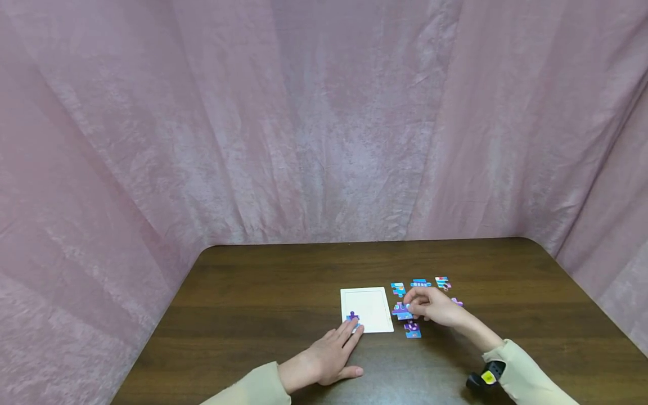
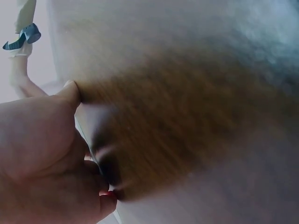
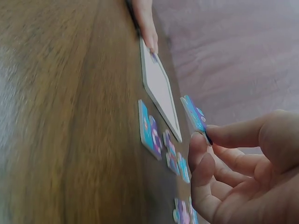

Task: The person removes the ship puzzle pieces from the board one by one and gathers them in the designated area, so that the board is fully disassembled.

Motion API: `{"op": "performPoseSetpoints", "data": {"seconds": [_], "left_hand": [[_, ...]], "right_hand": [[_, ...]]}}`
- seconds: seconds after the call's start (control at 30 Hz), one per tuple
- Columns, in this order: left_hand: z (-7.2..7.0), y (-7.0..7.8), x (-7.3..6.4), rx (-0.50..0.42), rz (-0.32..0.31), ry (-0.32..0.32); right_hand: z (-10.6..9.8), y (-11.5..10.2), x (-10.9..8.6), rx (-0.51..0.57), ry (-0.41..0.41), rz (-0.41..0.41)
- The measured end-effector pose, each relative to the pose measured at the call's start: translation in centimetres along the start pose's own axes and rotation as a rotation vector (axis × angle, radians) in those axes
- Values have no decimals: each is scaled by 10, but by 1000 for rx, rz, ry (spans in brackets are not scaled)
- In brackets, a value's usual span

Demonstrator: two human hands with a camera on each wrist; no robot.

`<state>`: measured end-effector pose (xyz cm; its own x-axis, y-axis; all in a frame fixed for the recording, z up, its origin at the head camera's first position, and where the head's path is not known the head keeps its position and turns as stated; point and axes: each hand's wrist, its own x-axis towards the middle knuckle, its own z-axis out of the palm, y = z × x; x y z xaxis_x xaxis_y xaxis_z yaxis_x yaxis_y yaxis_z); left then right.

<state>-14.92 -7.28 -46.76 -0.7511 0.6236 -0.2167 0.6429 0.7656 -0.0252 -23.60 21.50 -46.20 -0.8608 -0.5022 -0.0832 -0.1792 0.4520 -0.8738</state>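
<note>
A white puzzle tray (image 1: 372,308) with a raised border lies on the table, a purple-and-blue jigsaw piece (image 1: 352,316) in its lower left corner. My left hand (image 1: 330,355) reaches to that corner, fingers extended and fingertips touching the piece; the left wrist view shows mostly palm and blurred table. To the right of the tray, my right hand (image 1: 430,306) pinches another purple-and-blue jigsaw piece (image 3: 195,114) between thumb and fingers. The right wrist view shows this piece raised off the table and tilted.
Several loose jigsaw pieces lie right of the tray: one (image 1: 413,330) nearest the front, others at the back, such as a blue one (image 1: 398,289) and a striped one (image 1: 442,282). The brown wooden table (image 1: 253,298) ends at a pink curtain (image 1: 324,140).
</note>
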Motion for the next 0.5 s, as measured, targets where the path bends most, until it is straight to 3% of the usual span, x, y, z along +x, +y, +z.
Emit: {"op": "performPoseSetpoints", "data": {"seconds": [0.3,0.5], "left_hand": [[0,1,0,-15,0,-14],[2,1,0,-8,-10,-11]], "right_hand": [[-13,10,-15,64,10,23],[-21,18,-23,42,24,40]]}}
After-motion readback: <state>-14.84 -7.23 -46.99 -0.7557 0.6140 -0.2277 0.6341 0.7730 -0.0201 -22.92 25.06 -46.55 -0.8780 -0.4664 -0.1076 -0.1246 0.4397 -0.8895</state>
